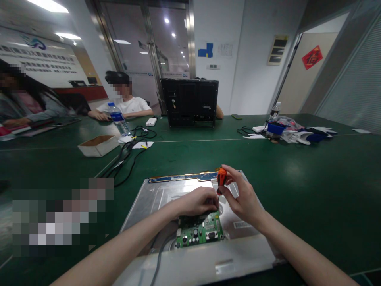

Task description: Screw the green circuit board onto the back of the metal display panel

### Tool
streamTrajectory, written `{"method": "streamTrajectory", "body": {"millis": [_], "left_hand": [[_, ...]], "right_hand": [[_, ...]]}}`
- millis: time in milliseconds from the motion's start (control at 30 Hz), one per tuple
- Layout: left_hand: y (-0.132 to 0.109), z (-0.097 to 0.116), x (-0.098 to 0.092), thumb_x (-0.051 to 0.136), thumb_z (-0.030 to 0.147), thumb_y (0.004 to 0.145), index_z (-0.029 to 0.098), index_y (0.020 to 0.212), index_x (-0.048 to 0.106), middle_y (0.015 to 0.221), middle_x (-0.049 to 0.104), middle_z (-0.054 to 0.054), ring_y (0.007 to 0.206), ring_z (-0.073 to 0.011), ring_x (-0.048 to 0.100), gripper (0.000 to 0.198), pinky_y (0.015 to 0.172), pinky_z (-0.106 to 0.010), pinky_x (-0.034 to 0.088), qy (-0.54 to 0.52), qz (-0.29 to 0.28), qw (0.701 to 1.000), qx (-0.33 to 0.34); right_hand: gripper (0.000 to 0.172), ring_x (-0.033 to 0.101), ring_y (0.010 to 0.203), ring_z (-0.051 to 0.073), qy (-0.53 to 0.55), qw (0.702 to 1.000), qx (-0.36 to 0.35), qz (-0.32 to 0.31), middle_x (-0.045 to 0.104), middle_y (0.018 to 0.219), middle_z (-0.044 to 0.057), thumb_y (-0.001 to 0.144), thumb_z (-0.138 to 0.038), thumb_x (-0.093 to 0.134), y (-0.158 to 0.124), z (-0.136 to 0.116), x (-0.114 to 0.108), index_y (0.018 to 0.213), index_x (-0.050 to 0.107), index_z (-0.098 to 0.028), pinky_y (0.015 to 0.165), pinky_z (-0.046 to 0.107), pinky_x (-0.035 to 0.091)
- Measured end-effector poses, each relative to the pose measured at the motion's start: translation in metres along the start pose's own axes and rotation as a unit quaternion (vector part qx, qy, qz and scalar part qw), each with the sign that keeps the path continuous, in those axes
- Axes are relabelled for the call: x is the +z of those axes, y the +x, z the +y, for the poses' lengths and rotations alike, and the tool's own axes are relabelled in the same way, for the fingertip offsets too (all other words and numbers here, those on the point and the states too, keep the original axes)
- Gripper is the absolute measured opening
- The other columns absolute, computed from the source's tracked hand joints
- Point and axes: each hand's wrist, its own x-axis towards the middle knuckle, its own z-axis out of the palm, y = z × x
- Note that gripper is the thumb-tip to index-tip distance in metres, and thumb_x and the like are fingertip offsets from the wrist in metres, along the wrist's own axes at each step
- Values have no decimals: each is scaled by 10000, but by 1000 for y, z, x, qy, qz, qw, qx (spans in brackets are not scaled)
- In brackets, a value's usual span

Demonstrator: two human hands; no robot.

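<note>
Screwdriver (222,176), orange handle, stands near upright over the top edge of the green board (199,232). The tip is hidden behind the left hand (198,201).

Right hand (242,198) pinches the handle between thumb and fingertips, wrist off the panel (154,198). The left hand is curled with its fingertips down at the shaft's lower end, on the board's edge. Can't tell whether it grips the shaft or only steadies it.

The board lies on the metal back of the panel, which is flat on the green table (297,178) right in front of the person. A grey cable (159,254) runs from the board toward the near edge. A blue strip (184,177) sits along the panel's far edge.

Step in hand, my read: working a screw at the board's top edge. The screw head isn't visible, so I can't say how far in or out it is. What it calls for: keep the shaft square to the board, press lightly and turn from the fingertips, with the left hand stopping the tip from skating onto the components.

Further off on the table: a black monitor (189,102) with its back to us, a water bottle (118,119), a cardboard box (98,145) and black leads (131,153). Two other people sit at the far left.
</note>
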Motion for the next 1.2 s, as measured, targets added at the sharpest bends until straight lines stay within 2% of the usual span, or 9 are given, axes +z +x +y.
{"method": "streamTrajectory", "body": {"millis": [133, 300, 500, 633, 867, 1200], "left_hand": [[-1, 1, 0, 671, 65, 815, 153, 857, 674, 855, 654, -21, 778, -160, 604, 98, 707, -230, 460, 0, 3, 1000, 0], [-2, 2, -1, 672, 96, 823, 154, 852, 664, 834, 646, -17, 760, -155, 593, 66, 692, -225, 454, 0, 6, 1000, 1], [-2, 1, -2, 654, 126, 831, 163, 890, 671, 851, 659, -23, 769, -166, 601, 72, 695, -234, 456, -2, 0, 1000, 5], [-2, 4, -3, 636, 105, 831, 167, 906, 705, 895, 674, -39, 792, -170, 609, 119, 718, -240, 461, -12, -2, 1000, 17], [-1, 3, -1, 675, 102, 818, 163, 837, 680, 837, 653, -23, 757, -163, 605, 64, 686, -233, 450, 1, 4, 1000, 0], [-2, 5, 0, 678, 80, 815, 154, 835, 652, 831, 635, -14, 753, -160, 590, 81, 686, -235, 447, -2, 19, 1000, -7]], "right_hand": [[496, 628, 737, 186, 2, 1000, -5, 19, 648, 956, 49, 861, -218, 644, 2, 1, -1, 1316, 446, -245, 649, 330, 579], [432, 610, 741, 179, 4, 1000, -1, 19, 627, 918, 33, 838, -172, 618, 5, -1, -5, 1244, 490, -241, 661, 324, 562], [494, 659, 793, 197, -4, 1000, -12, 8, 672, 939, 44, 806, -148, 585, 7, -7, -12, 1285, 492, -224, 722, 335, 563], [474, 659, 799, 201, -16, 1000, -25, -1, 674, 905, 31, 860, -185, 598, 7, -4, -10, 1317, 494, -252, 706, 342, 563], [614, 637, 759, 192, -26, 999, -44, 4, 669, 902, 35, 904, -152, 561, 6, 0, -8, 1478, 373, -264, 686, 340, 552], [555, 644, 777, 192, -18, 999, -44, 7, 673, 940, 50, 908, -146, 534, 5, -2, -8, 1440, 407, -242, 689, 325, 557]]}}
